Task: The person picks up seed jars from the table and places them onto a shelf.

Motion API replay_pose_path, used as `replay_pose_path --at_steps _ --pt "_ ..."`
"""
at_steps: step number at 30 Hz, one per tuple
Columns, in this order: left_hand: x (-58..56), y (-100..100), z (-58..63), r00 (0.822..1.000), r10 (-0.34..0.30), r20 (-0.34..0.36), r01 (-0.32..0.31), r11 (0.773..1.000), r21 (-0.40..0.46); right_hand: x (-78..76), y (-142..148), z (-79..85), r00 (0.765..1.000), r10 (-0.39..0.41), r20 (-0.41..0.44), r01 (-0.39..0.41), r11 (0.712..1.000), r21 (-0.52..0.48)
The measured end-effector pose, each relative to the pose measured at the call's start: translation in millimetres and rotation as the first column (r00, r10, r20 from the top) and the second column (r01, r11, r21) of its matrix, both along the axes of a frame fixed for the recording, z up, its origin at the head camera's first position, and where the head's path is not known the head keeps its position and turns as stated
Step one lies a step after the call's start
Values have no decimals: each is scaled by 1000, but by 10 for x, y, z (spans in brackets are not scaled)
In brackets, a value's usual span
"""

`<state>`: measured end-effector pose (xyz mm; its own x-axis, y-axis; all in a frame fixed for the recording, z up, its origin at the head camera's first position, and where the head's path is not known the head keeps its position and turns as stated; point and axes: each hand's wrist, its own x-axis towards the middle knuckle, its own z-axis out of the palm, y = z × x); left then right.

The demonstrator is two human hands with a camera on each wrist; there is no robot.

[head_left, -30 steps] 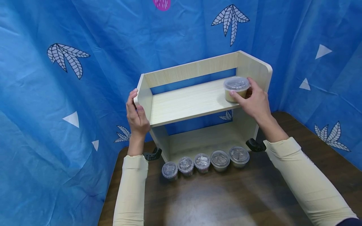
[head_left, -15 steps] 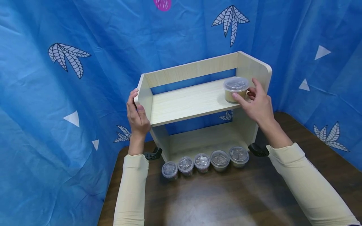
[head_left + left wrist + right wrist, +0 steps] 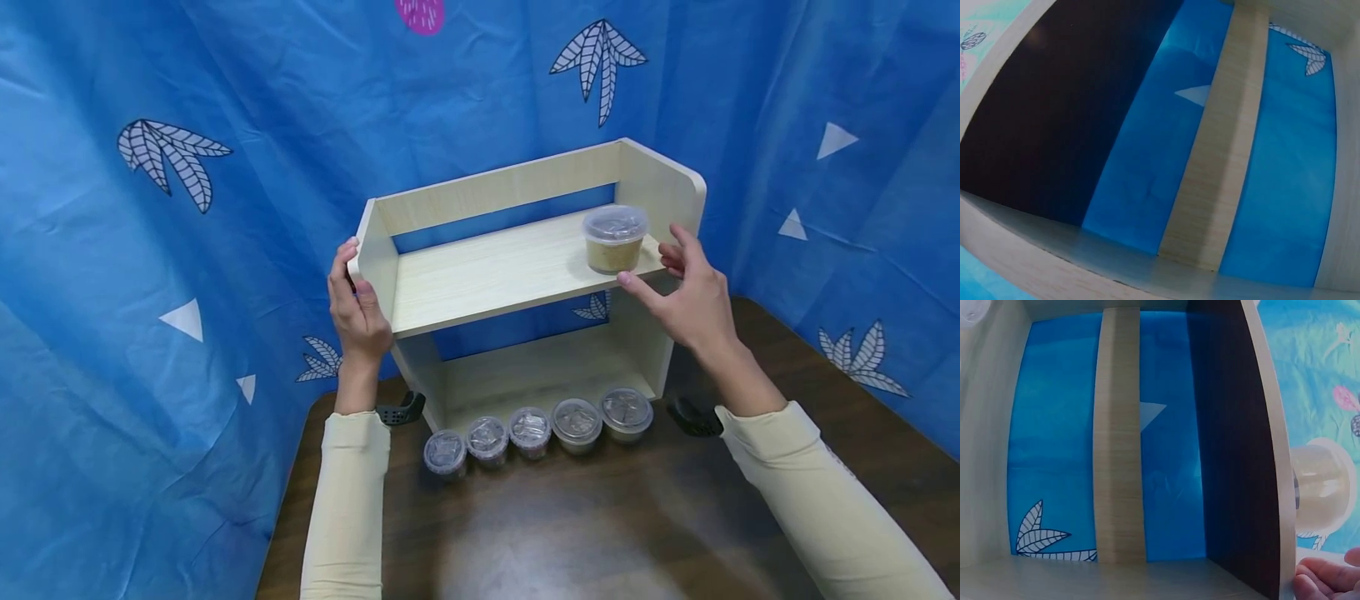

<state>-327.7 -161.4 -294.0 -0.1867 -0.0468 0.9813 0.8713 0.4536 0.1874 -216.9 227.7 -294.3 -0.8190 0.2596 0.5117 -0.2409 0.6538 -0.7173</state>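
Note:
A two-tier pale wooden shelf (image 3: 487, 271) stands on the table. On its upper board, toward the right end, sits a lidded clear plastic tub (image 3: 613, 250) with yellowish contents, also visible past the board edge in the right wrist view. My left hand (image 3: 360, 312) grips the front edge of the shelf's left side panel, fingers outside and thumb in front. Just right of the tub is my right hand (image 3: 693, 296), fingers spread and holding nothing. Its thumb tip is right at the upper board's front edge, below the tub. In the right wrist view only some fingers (image 3: 1329, 578) show.
Several smaller lidded tubs (image 3: 530, 429) stand in a row on the dark wooden table (image 3: 540, 533), in front of the lower board (image 3: 525, 379). A blue patterned curtain (image 3: 247, 167) hangs behind and at both sides.
My right hand has let go of the tub and drawn back to the right and down. The tub stays on the upper board. My left hand keeps its hold on the side panel.

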Motion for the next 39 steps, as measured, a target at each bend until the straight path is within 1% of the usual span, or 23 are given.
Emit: replay_pose_path --at_steps 6,14,19,22,25,27,34,39 --pt "6 -6 0 1000 17 17 -17 1000 3 42 0 -59 999 -1 -37 1 1000 -7" --pt "15 2 -6 1000 8 14 -8 1000 8 105 -1 -125 995 43 -87 -38 997 66" --pt "17 9 -4 1000 2 19 -2 1000 11 147 26 -173 993 47 -112 -42 998 44" --pt "19 16 -4 1000 -3 19 3 1000 15 167 53 -227 986 32 -164 -28 999 23" --pt "23 25 -1 1000 -6 15 6 1000 21 178 76 -275 974 16 -226 -15 1000 6" --pt "24 26 0 1000 -4 14 4 1000 26 181 86 -291 968 15 -252 -16 1000 -1" --pt "25 30 -8 1000 4 23 -5 999 33 181 112 -386 955 16 -295 -16 1000 1" --pt "29 29 -9 1000 1 22 -1 1000 28 208 122 -478 949 7 -314 -13 1000 -18"
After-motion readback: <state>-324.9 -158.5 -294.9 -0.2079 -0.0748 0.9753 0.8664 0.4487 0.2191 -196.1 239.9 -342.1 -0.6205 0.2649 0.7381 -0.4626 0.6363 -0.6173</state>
